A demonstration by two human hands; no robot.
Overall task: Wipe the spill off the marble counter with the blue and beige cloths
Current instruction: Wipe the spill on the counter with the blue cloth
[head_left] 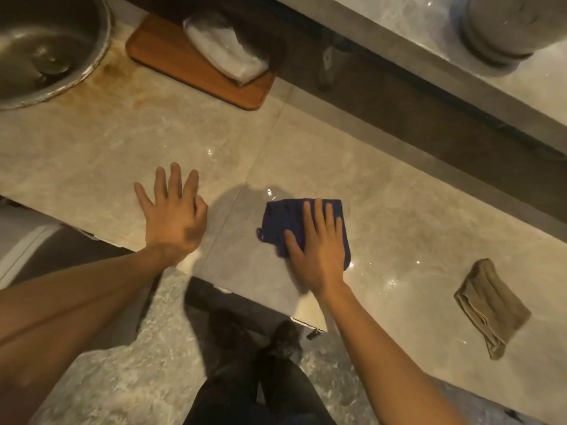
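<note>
A folded blue cloth lies on the marble counter near its front edge. My right hand presses flat on the cloth with fingers spread, covering its right half. My left hand rests flat on the bare counter to the left of the cloth, fingers apart, holding nothing. A folded beige cloth lies untouched on the counter at the far right. Small wet droplets glint on the marble between the two cloths and just beyond the blue one.
A round metal sink sits at the back left with brown staining beside it. A wooden board holding a clear plastic bag stands behind. A raised ledge with a grey pot runs along the back right. Below, my legs stand on the floor.
</note>
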